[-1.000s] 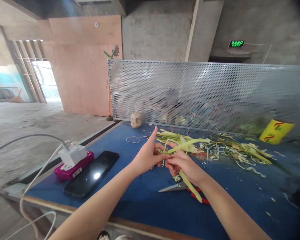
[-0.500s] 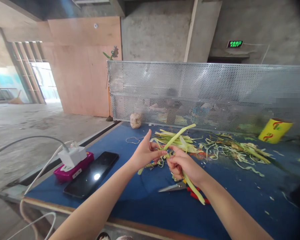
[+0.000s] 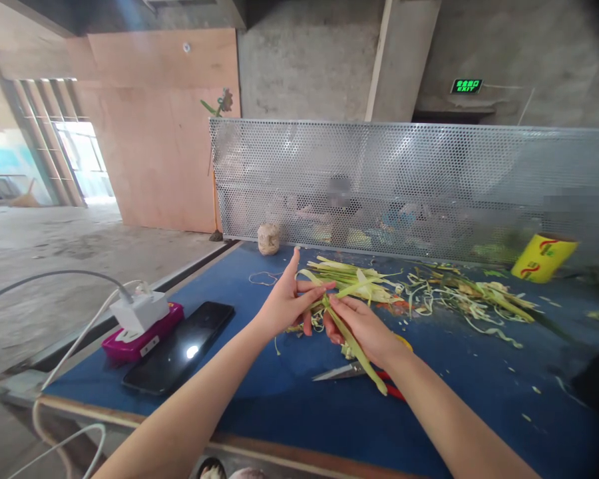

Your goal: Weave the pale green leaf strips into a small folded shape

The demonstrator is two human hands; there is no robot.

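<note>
Both hands meet above the blue table (image 3: pixel 289 406), working a long pale green leaf strip (image 3: pixel 355 349). My left hand (image 3: pixel 285 303) pinches the strip's upper part between thumb and middle fingers, with the index finger pointing up. My right hand (image 3: pixel 362 326) is closed round the strip just to the right, and the strip's lower end trails down past my wrist. A pair of scissors (image 3: pixel 343 372) with red handles lies on the table under my right forearm.
A heap of green leaf strips and trimmings (image 3: pixel 429 293) spreads behind the hands. A black phone (image 3: pixel 180 347) and a pink box with a white charger (image 3: pixel 140 319) lie at the left. A yellow roll (image 3: pixel 543 258) and a perforated metal screen (image 3: pixel 409 186) stand at the back.
The strip's upper end, raised and pointing up-right half a second ago, has been folded down toward my left hand. The lower end has swung in under my right wrist.
</note>
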